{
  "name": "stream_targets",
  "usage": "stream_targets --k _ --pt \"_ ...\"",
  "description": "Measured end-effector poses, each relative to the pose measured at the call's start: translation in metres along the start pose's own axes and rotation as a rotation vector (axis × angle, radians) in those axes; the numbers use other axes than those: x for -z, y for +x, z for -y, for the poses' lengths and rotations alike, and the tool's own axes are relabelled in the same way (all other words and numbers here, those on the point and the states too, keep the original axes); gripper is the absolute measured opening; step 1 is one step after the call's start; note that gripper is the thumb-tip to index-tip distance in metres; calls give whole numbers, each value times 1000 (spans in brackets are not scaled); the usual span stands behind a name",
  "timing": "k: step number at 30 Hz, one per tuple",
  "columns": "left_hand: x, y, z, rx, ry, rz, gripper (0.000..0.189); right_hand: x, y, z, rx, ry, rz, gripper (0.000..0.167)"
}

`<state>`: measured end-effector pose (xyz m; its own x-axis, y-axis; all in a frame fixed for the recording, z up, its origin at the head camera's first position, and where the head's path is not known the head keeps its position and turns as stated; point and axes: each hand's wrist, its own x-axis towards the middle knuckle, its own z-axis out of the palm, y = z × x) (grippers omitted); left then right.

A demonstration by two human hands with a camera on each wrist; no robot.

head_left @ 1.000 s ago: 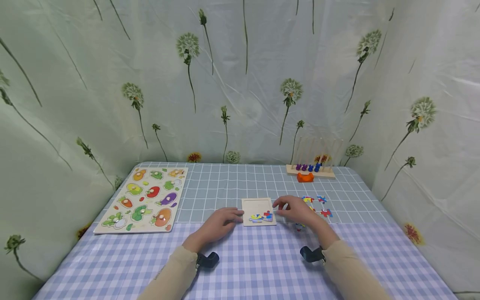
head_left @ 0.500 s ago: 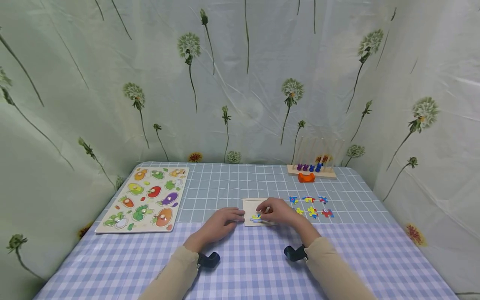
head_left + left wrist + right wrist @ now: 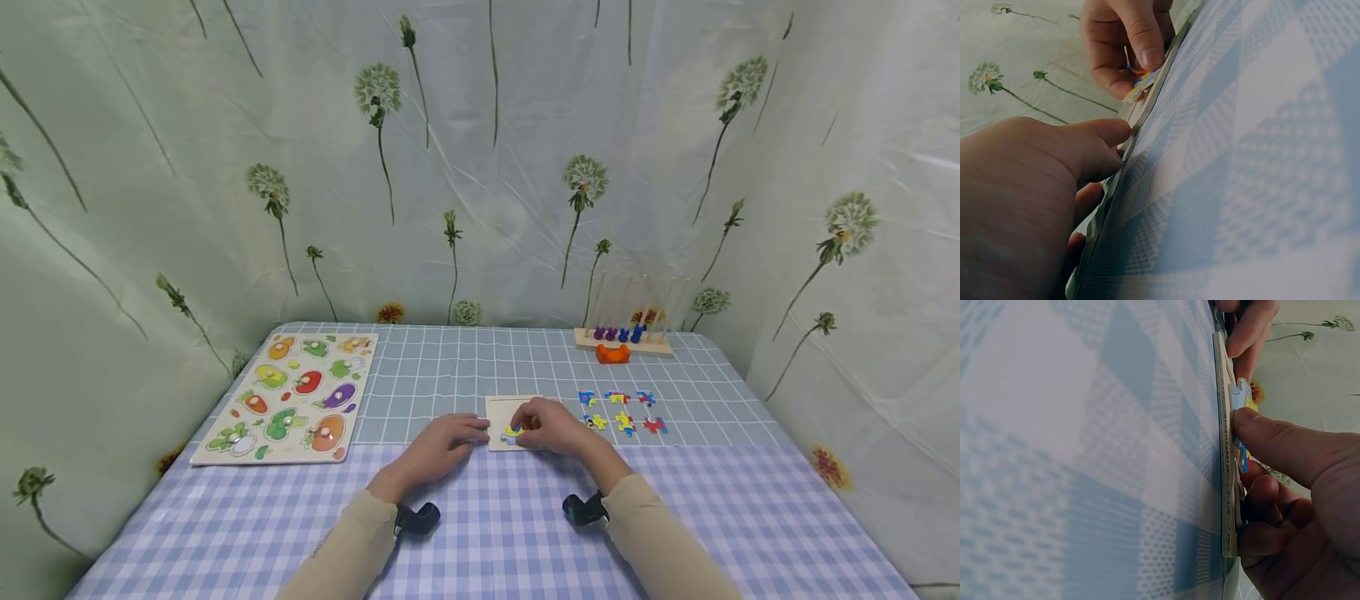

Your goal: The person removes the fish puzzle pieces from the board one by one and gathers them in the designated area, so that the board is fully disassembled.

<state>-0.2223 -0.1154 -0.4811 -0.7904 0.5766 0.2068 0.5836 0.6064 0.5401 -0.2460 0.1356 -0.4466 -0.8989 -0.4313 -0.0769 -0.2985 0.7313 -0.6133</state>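
Observation:
My left hand [image 3: 444,443] rests with relaxed fingers at the left edge of a small square wooden puzzle tray [image 3: 504,406]. In the left wrist view, its thumb and fingertips are right at the tray's rim. Over the lower part of the tray, my right hand [image 3: 555,427] pinches a jigsaw piece [image 3: 1244,464] with blue, yellow and red on it. The right wrist view has the thumb on the near side of that piece, which stands tilted up from the tray. The right fingers hide part of the tray's floor.
Several loose jigsaw pieces [image 3: 624,423] lie to the right of the tray. A vegetable knob puzzle board [image 3: 300,404] lies at the left. At the back right stand a wooden peg rack [image 3: 652,347] with purple and blue pieces and an orange piece [image 3: 612,355].
My right hand has moved left from beside the tray's right edge to over the pieces in it, and pinches one. Loose pieces it covered now show. The left hand has stayed put.

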Motion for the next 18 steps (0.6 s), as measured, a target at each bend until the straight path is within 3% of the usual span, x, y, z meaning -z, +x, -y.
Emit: stream_targets --k 9,18 --pt "0 0 0 13 -4 13 30 2 -3 1 -1 16 18 13" --pt "-1 0 2 -15 -21 -11 29 6 -5 1 18 12 12 11"
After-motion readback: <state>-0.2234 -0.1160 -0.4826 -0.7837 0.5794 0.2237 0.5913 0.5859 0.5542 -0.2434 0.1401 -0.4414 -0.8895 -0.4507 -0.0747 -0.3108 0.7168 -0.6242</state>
